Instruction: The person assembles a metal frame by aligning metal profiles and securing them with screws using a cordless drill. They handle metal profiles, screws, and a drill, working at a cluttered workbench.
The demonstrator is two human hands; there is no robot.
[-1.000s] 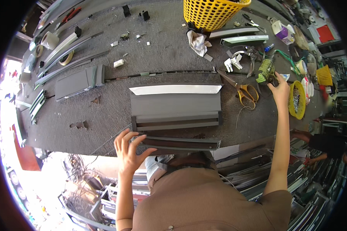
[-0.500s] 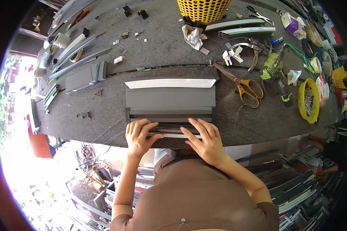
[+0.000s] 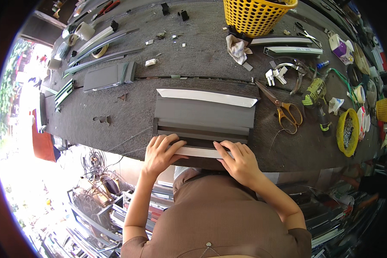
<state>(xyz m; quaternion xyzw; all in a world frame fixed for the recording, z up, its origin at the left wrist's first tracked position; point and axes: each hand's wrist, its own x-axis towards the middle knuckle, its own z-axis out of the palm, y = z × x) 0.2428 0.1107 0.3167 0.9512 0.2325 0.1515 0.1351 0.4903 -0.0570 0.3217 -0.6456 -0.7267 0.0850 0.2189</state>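
A grey slatted metal panel (image 3: 202,114) lies flat on the dark workbench (image 3: 116,107), its far edge a pale angled strip (image 3: 206,97). At its near edge lies a pale narrow profile strip (image 3: 198,152). My left hand (image 3: 159,152) grips the left end of that strip, fingers curled over it. My right hand (image 3: 236,161) presses on its right end, fingers spread along the top. Both hands sit at the bench's near edge, just above my brown-shirted chest.
Yellow-handled scissors (image 3: 284,109) lie right of the panel, with a green drill (image 3: 316,92) and a small yellow basket of screws (image 3: 347,131) beyond. A large yellow basket (image 3: 256,15) stands at the back. Metal profiles (image 3: 103,58) lie back left. Racks of stock are below the bench.
My right hand came back from the drill at the far right and settled on the strip. My left hand stayed at the near edge and now grips the strip's left end.
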